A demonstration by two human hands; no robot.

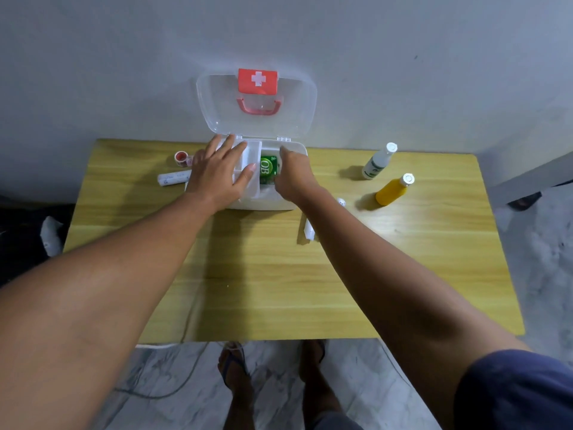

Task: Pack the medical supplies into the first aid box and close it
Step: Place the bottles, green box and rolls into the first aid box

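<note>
On the wooden worktop [279, 274], the first aid box [291, 200] sits at the far edge, lid [257, 119] up. The left hand [217, 175] lies flat, fingers spread, on its tray. The right hand [294, 178] curls around a green packet [267, 169] inside. 2 bottles [391, 190] stand right.

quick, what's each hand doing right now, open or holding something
Left hand: open, flat on the first aid box tray.
Right hand: in the box at the green packet; grip cannot be told.
</note>
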